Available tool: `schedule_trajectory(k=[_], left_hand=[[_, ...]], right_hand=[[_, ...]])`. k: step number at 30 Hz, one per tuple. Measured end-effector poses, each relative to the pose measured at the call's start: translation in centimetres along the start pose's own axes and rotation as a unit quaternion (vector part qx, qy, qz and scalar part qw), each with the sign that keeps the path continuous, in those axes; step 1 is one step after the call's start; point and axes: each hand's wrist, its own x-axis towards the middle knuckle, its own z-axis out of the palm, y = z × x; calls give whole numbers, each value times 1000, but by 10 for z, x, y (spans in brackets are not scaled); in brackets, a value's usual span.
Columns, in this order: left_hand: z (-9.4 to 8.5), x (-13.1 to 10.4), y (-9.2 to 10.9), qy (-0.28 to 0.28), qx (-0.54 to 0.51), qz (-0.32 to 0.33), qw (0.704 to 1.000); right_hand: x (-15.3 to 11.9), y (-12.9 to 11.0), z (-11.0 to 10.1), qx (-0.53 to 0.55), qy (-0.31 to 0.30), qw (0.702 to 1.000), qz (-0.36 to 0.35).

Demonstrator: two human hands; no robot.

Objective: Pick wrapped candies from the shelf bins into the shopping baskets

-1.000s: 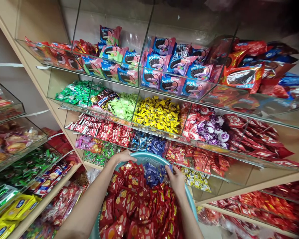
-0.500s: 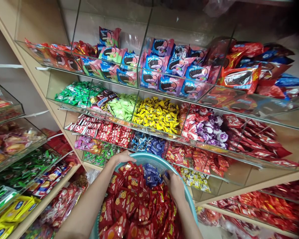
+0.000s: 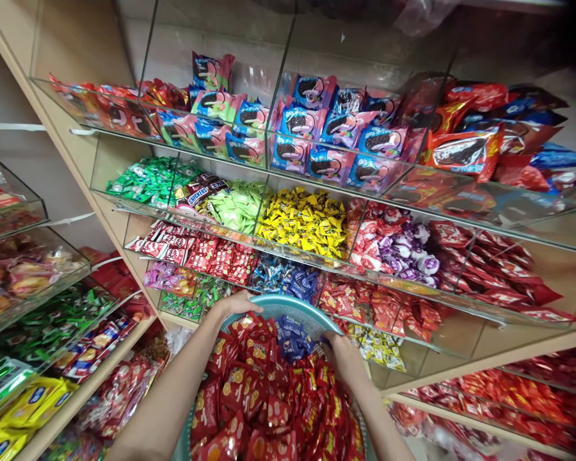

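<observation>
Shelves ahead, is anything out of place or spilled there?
Perhaps the Snickers pack: it lies slanted beside the pale green candies and is far bigger than any of them. I see no clear spill.

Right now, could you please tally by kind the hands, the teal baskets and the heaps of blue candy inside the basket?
Hands: 2 (left hand, right hand)
Teal basket: 1
Blue candy heap inside it: 1
Total: 4

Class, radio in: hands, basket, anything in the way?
Left hand on basket rim. Right hand at right side, grip unclear. Red packets, blue packets inside. Shelves beyond; no obstruction seen.
</observation>
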Motion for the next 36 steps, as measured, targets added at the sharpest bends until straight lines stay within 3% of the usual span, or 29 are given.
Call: schedule_trajectory(k=[5, 15, 18, 23, 27, 31, 36], left_hand=[[0, 2, -2, -3, 5, -4, 1000], [-1, 3, -3, -4, 4, -4, 1000], [0, 3, -2, -13, -4, 6, 1000], [1, 3, -2, -14, 2, 5, 1000], [1, 4, -3, -19, -10, 15, 1000], [1, 5, -5, -23, -5, 8, 1000], [1, 5, -5, -15, -6, 11, 1000]], right_hand=[[8, 2, -14, -15, -81, 994, -68], [21, -12, -34, -9, -136, 983, -123], [26, -18, -46, -12, -110, 987, -119], [50, -29, -59, -61, -3, 991, -117], [80, -47, -60, -105, 67, 990, -65], [107, -65, -56, -113, 68, 991, 4], [129, -73, -44, -95, 63, 993, 35]])
